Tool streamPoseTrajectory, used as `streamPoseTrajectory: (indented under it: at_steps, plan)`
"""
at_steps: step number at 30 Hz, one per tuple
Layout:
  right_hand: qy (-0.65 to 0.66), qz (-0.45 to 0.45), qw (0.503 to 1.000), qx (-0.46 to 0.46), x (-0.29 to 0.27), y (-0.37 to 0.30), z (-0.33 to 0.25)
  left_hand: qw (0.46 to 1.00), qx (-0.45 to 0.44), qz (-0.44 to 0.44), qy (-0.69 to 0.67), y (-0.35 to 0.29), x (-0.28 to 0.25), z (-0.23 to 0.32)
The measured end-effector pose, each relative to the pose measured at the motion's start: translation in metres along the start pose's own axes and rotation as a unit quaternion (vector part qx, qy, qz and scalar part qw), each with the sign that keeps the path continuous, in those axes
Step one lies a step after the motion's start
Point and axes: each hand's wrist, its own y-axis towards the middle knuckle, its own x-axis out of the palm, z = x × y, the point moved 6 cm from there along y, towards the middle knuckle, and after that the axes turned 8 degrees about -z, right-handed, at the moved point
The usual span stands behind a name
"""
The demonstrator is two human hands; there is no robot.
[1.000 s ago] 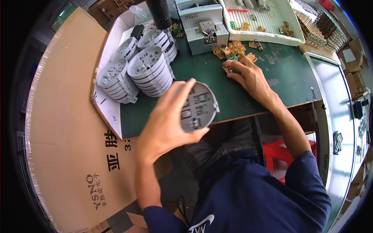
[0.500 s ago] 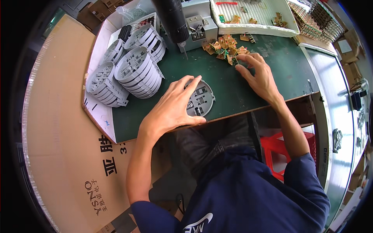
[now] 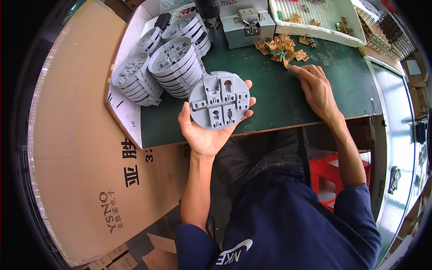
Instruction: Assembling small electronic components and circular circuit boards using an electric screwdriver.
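A round grey plastic plate (image 3: 219,101) with raised slots and cut-outs rests on my left hand (image 3: 204,137). The palm is turned up, thumb at the plate's left rim and fingertips curling round its right rim. It is held above the front edge of the table. My right hand (image 3: 318,90) is at the near edge of a pile of small circuit boards (image 3: 281,45). Its fingers are bent together, and the fingertips are on one small circuit board (image 3: 286,64); the thumb is mostly hidden.
Stacks of similar grey plates (image 3: 175,63) stand at the left. Behind are a black power screwdriver (image 3: 208,9) pointing down and a grey metal machine (image 3: 247,27). A white foam tray (image 3: 324,38) with some boards lies at the back right of the green table (image 3: 342,90).
My left hand has lifted the grey plate off the table and turned it over, now palm up beneath it. My right fingers have closed on a board at the pile's edge. The view has shifted.
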Motion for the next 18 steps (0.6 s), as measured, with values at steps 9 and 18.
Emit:
streamPoseTrajectory:
  at_steps: [9, 18]
  plan:
    - [-0.076, 0.018, 0.997, -0.010, 0.000, -0.004, -0.009, 1.000, 0.002, -0.001, 0.007, -0.002, -0.004, -0.001]
    - [-0.042, 0.050, 0.998, 0.013, -0.015, -0.020, 0.002, 0.995, -0.012, -0.019, 0.096, 0.000, -0.002, 0.000]
